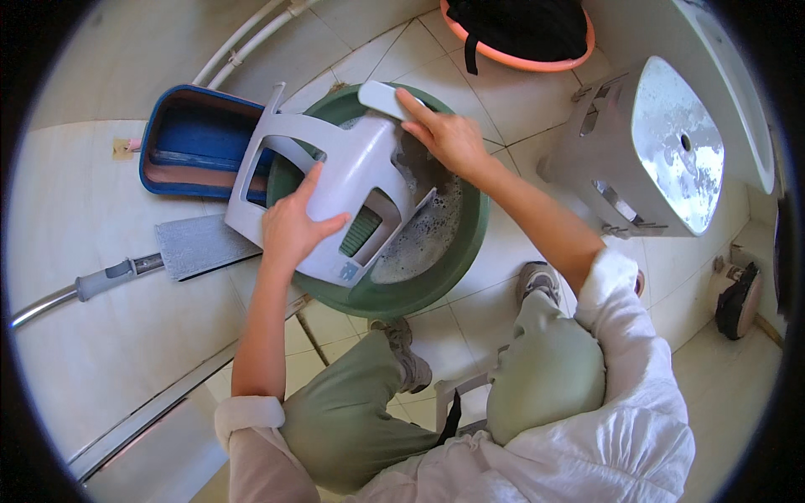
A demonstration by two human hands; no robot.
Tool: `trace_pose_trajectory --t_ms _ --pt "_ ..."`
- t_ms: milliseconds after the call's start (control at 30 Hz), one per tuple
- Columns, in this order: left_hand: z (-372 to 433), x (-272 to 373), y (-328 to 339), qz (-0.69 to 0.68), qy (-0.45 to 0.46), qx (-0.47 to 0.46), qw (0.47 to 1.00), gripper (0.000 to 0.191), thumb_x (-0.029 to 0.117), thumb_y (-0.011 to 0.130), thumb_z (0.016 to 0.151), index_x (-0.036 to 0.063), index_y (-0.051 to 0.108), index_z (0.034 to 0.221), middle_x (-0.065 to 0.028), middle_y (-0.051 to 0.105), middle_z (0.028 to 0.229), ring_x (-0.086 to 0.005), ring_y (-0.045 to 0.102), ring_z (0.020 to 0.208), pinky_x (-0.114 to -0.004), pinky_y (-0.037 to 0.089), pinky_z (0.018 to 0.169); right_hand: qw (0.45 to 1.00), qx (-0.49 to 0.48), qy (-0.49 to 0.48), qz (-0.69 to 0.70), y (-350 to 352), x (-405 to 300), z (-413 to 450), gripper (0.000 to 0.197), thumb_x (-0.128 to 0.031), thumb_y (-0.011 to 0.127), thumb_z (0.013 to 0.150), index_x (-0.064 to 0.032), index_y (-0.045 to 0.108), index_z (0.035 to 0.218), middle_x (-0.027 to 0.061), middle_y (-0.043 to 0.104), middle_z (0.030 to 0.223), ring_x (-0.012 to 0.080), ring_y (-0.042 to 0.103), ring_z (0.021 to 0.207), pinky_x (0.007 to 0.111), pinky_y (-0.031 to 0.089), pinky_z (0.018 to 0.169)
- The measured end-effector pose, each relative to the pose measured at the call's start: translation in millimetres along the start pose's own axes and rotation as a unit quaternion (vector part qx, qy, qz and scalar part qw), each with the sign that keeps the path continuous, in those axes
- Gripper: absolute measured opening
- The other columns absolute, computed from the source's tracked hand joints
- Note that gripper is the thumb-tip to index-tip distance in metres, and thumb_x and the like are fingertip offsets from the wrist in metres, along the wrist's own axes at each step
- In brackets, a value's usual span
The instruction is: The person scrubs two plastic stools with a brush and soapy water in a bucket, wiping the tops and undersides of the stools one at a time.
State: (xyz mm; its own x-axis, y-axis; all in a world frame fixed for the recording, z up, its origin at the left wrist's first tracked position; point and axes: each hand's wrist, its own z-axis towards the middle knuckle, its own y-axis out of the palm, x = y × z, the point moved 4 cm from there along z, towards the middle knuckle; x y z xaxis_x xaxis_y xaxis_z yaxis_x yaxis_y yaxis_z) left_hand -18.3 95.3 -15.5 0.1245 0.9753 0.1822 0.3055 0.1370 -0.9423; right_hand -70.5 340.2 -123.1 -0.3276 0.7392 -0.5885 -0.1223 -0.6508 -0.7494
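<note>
A white plastic stool [352, 163] lies tilted on its side across a round green basin [473, 236]. Soapy, greyish water [421, 245] with foam fills part of the basin. My left hand [295, 226] grips the stool near one of its cut-out openings, thumb spread over the outer side. In my right hand [449, 135] is a white-backed scrubbing brush [380, 99], pressed against the stool's upper end; its bristles are mostly hidden. Through an opening in the stool, the ribbed green inside of the basin shows.
A blue rectangular bucket [188, 141] and a flat grey mop head [201, 245] lie left of the basin. Another plastic stool [676, 148], its top wet, stands at right. A pink basin [569, 65] holds black cloth [522, 28] at the back. White pipes [236, 60] run along the wall.
</note>
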Motion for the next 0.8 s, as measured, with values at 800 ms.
trace_pose_trajectory --t_ms 800 --pt "16 -46 -9 -0.101 0.009 -0.006 0.995 0.086 0.041 0.083 0.061 0.0189 0.051 0.137 -0.0187 0.068 0.107 -0.0325 0.066 0.098 -0.037 0.049 0.088 0.943 -0.059 0.127 0.3 67 -3 -16 0.042 -0.033 0.05 0.098 -0.0037 0.033 0.122 0.0287 0.058 0.096 0.0482 0.059 0.09 0.047 0.048 0.074"
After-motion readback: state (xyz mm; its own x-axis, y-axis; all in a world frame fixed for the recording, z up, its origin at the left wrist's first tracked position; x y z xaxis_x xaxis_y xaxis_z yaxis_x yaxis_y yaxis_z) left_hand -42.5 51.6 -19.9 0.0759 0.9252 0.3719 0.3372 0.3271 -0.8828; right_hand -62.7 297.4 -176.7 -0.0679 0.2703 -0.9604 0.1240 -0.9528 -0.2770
